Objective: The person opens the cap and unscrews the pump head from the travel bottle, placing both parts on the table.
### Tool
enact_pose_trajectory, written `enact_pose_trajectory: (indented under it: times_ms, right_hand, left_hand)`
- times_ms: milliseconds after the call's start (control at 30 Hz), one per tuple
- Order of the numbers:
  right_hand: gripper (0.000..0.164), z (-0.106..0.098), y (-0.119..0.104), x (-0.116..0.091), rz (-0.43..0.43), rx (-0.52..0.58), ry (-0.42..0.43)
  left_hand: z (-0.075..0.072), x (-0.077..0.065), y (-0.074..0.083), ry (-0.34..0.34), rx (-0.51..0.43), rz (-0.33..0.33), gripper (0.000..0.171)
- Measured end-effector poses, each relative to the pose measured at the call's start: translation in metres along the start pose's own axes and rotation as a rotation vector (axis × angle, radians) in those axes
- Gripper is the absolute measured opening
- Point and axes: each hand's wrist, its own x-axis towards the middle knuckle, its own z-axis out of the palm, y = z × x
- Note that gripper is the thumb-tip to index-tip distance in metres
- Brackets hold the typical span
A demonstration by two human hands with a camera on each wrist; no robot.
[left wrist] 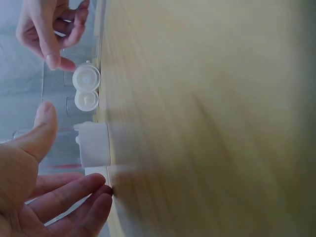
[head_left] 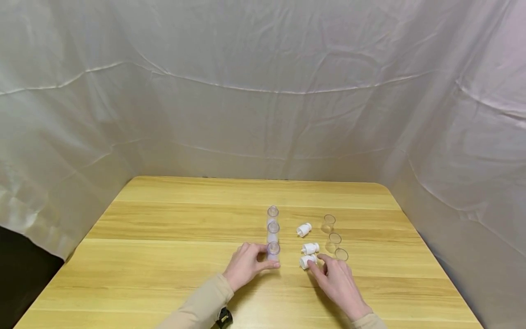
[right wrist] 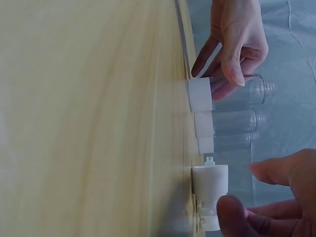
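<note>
Three clear bottles with white bases stand upright in a row. My left hand (head_left: 246, 265) is around the nearest bottle (head_left: 273, 251), thumb on the near side and fingers on the far side. In the left wrist view, its white base (left wrist: 95, 144) shows between the spread thumb and fingers. My right hand (head_left: 339, 283) is at the nearest white pump top (head_left: 306, 262), which lies on its side. From the right wrist, a fingertip overlaps that pump top (right wrist: 211, 181), while the thumb stays apart from it.
Two more white pump tops (head_left: 310, 248) (head_left: 304, 230) lie beyond the nearest one. To their right, three clear caps (head_left: 341, 254) stand in a line on the wooden table (head_left: 144, 256). A grey curtain (head_left: 246, 114) surrounds the table's back and sides.
</note>
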Motion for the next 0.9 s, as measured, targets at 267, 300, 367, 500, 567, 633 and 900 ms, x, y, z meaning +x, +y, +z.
enact_pose_trajectory:
  times_ms: [267, 300, 367, 500, 567, 633, 900]
  right_hand:
    - [0.013, -0.003, 0.002, 0.0, -0.078, 0.06, 0.059]
    - [0.014, -0.004, 0.003, 0.0, -0.092, 0.072, 0.058]
    - [0.018, -0.007, 0.007, 0.0, -0.125, 0.107, 0.047]
    - [0.017, -0.014, 0.016, 0.002, -0.197, 0.236, -0.018]
    - [0.013, -0.019, 0.02, 0.003, -0.236, 0.292, -0.049]
    - [0.01, -0.023, 0.024, 0.004, -0.271, 0.322, -0.069]
    - [0.004, -0.04, 0.036, 0.013, -0.293, 0.297, -0.08]
  left_hand:
    - [-0.01, -0.005, -0.007, -0.04, -0.043, 0.021, 0.045]
    - [-0.012, -0.006, -0.009, -0.039, -0.046, 0.02, 0.046]
    - [-0.016, -0.008, -0.013, -0.034, -0.051, 0.016, 0.047]
    - [-0.025, -0.01, -0.021, -0.012, -0.059, 0.011, 0.042]
    - [-0.03, -0.011, -0.025, -0.001, -0.061, 0.007, 0.038]
    - [-0.035, -0.011, -0.028, 0.019, -0.05, 0.001, 0.033]
    - [-0.054, -0.014, -0.038, 0.123, 0.038, -0.046, 0.016]
